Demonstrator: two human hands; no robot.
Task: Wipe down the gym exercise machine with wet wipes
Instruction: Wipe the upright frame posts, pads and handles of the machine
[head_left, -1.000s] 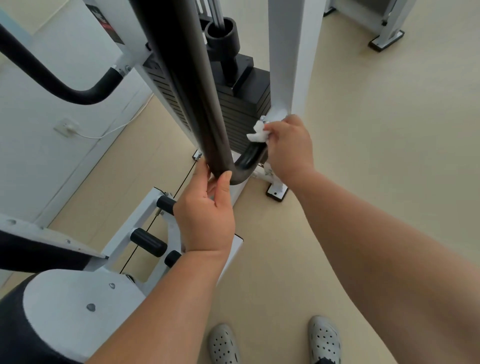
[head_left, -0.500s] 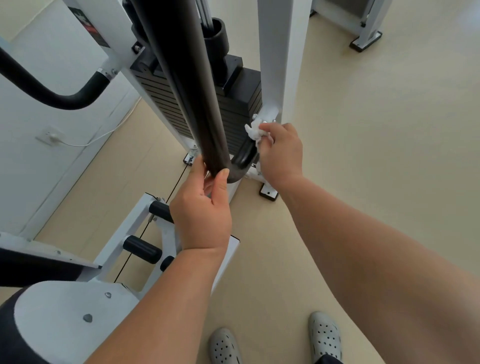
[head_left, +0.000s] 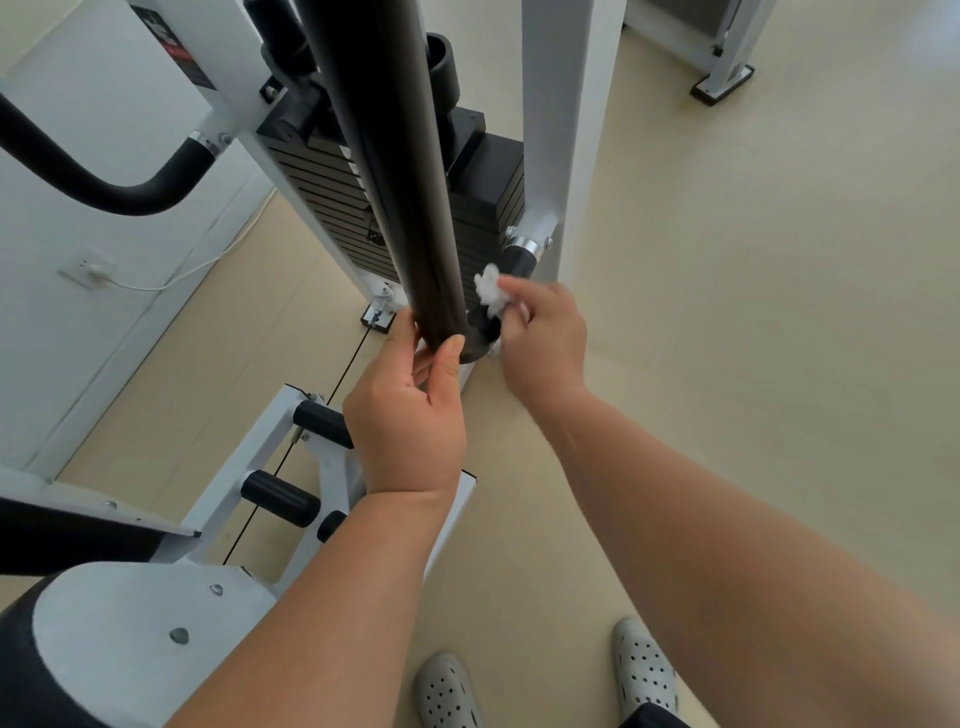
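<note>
A thick black padded bar (head_left: 384, 171) of the white gym machine (head_left: 563, 130) runs down the middle of the view and curves at its low end. My left hand (head_left: 410, 415) grips that low end, thumb on the front and fingers behind. My right hand (head_left: 545, 332) pinches a crumpled white wet wipe (head_left: 489, 290) and presses it on the short black section of the bar just below its chrome collar (head_left: 527, 247). The black weight stack (head_left: 483, 208) stands behind the bar.
A second black curved handle (head_left: 104, 182) juts in from the left. White frame rails with black foam rollers (head_left: 280, 498) lie low left, beside a padded seat (head_left: 104, 639). Another machine's foot (head_left: 724, 83) stands far right. Beige floor and my two shoes (head_left: 644, 665) are below.
My right hand with the wipe has slid down the short black section, away from the chrome collar, which now shows. My left hand keeps its grip on the bar's end.
</note>
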